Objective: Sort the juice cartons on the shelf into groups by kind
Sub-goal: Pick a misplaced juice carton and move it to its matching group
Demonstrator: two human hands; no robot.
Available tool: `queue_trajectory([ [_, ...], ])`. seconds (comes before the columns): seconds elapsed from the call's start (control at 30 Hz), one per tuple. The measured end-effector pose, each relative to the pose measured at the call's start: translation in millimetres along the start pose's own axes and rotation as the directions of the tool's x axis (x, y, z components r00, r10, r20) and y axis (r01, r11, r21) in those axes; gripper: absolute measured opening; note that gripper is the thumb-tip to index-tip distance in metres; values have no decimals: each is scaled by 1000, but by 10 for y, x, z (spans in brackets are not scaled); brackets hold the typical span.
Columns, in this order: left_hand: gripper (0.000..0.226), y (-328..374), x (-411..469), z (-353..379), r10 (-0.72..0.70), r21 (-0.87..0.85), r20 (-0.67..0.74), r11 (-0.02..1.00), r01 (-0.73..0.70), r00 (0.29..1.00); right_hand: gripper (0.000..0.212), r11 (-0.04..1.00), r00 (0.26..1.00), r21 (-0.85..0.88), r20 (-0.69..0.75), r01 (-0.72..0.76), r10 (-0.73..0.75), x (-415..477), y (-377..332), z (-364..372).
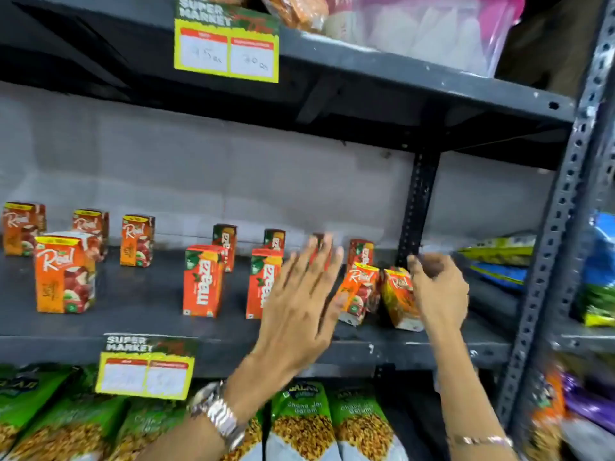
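Small juice cartons stand on a dark metal shelf (149,294). Several orange Real cartons (65,274) are grouped at the left. Red Maaza cartons (203,281) stand in the middle, in a front and a back row. At the right, two more Real cartons lean: one (359,294) tilts left, the other (397,296) tilts right. My left hand (299,294) hovers open with spread fingers in front of the Maaza cartons, beside the left leaning carton. My right hand (437,287) rests against the right leaning carton, fingers curled over its top and side.
A yellow price tag (144,367) hangs on the shelf's front edge, another (226,44) on the shelf above. Green snack bags (303,420) fill the shelf below. A perforated steel upright (552,234) stands at the right, with more packets (599,271) beyond it.
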State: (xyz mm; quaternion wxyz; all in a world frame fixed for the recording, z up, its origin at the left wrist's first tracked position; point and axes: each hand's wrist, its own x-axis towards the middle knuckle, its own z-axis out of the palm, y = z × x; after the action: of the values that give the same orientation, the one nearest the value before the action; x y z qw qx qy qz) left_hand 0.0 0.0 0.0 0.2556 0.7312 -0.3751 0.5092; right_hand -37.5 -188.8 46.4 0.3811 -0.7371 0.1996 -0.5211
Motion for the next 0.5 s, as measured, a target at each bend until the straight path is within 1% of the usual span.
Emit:
queue_trajectory([
  [0.03,54,55,-121,77,16,20,57,1000,-17,998,27,996,995,-59,63,-70,74,-7,94,-89],
  [0.1,56,42,-328,244,20,92,126,995,-32,992,31,974,971,-195,186,-114,151,2,284,-160],
  [0.13,57,44,-455,344,10,134,188,990,-36,982,33,963,950,-232,246,-136,193,7,377,-199],
  [0.2,58,-7,-501,433,16,217,219,974,-65,976,34,959,921,-239,320,-150,224,13,485,-210],
  [0.27,59,-29,-476,453,4,294,237,953,-75,971,35,973,906,-168,366,-159,211,52,537,-204],
  [0.3,59,-31,-475,467,14,321,232,943,-90,973,33,977,886,-112,411,-184,214,71,549,-192],
  [0.37,59,-25,-493,494,27,363,238,925,-114,971,21,967,825,-24,516,-255,230,90,562,-175],
  [0.43,59,-27,-506,508,34,384,234,915,-124,972,9,955,806,51,551,-292,217,114,633,-158],
  [0.47,59,-10,-505,532,38,389,228,913,-126,973,12,949,807,76,549,-305,216,139,697,-178],
  [0.5,59,-15,-505,533,40,393,228,910,-130,973,19,938,809,107,545,-330,223,147,747,-180],
])
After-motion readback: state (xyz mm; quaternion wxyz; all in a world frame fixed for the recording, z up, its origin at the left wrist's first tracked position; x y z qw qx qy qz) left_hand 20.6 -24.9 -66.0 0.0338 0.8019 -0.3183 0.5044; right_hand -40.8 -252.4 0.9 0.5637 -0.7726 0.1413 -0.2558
